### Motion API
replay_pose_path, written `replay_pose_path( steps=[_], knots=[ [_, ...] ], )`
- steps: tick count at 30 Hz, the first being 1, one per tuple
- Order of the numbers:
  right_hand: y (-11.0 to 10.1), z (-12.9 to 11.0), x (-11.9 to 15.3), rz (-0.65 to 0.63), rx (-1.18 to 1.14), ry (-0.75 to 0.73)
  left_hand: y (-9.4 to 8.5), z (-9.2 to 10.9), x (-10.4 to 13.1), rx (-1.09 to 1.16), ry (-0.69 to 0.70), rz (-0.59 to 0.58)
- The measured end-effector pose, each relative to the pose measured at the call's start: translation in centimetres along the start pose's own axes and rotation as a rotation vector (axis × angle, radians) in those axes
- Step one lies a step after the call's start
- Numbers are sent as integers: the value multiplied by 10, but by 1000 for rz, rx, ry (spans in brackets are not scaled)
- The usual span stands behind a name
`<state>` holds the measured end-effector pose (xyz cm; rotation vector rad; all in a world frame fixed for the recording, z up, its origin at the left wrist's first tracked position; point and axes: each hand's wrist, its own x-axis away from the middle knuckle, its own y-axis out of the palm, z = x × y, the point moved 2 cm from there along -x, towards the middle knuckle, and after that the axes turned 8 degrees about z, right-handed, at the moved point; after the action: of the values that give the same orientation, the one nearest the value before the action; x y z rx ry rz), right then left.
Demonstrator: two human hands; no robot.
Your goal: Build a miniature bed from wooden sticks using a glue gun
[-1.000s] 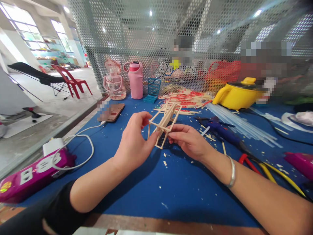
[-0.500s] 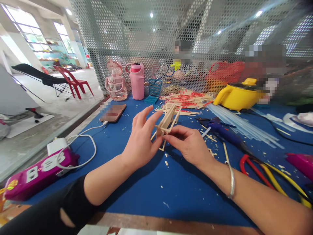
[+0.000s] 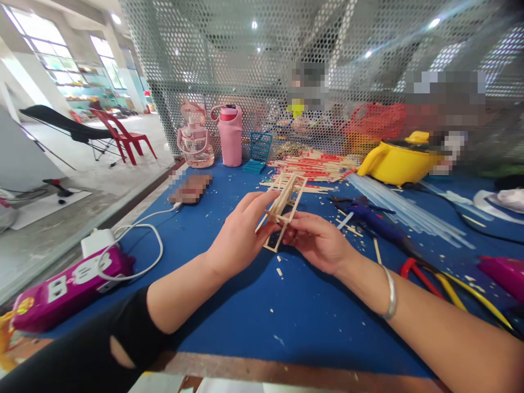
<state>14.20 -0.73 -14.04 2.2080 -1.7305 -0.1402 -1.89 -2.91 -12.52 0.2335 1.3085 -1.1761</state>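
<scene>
Between my hands is a small frame built of thin wooden sticks (image 3: 295, 210), tilted above the blue table top (image 3: 245, 319). My left hand (image 3: 241, 232) is closed on its left side, fingers curved over the sticks and the thumb partly hidden. From the right, my right hand (image 3: 317, 237) grips the frame's near right part between thumb and fingers; some fingertips are hidden behind the sticks. Beyond the frame lies a heap of red-marked sticks (image 3: 313, 164). Small wood scraps (image 3: 279, 272) are scattered just below the hands.
To the right lie a blue glue gun (image 3: 379, 224), clear glue sticks (image 3: 413, 210), red-and-yellow-handled pliers (image 3: 426, 278) and a yellow pot (image 3: 401, 161). A phone (image 3: 190, 189), pink bottle (image 3: 230, 136), blue rack (image 3: 258, 153) and purple power strip (image 3: 73, 286) stand left. Perforated metal mesh (image 3: 229, 54) rises behind.
My left hand's raised fingers have come down onto the stick frame. The frame has turned slightly, showing its open right side more, and my right hand has rotated with its palm more visible.
</scene>
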Motion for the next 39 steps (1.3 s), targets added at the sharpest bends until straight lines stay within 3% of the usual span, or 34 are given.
replay_pose_path(
  steps=[3,7,12,20,24,28,31,33,34,36,39],
  knots=[
    [-2,2,-2,-105,-58,147,-1,0,-1,14,25,-19],
    [-2,3,-5,-134,-51,146,0,-1,-2,51,33,-24],
    [1,0,-5,-27,175,-1,1,-4,3,41,-63,7],
    [-16,-14,-9,24,627,-161,9,-14,16,205,-489,-144],
    [-25,-28,-8,74,847,-315,14,-16,9,219,-498,-143],
    [-21,-38,-2,85,957,-434,15,-19,5,197,-518,-128],
    [-13,-38,2,31,1000,-447,5,-10,6,123,-575,30],
    [-8,-36,5,-4,1010,-446,-3,3,9,119,-764,160],
    [-6,-35,7,-14,1016,-457,-5,10,12,178,-904,165],
    [-1,-35,13,-12,1041,-533,-1,25,18,320,-1061,19],
    [5,-37,22,23,1113,-740,8,38,23,341,-1051,-93]
  ],
)
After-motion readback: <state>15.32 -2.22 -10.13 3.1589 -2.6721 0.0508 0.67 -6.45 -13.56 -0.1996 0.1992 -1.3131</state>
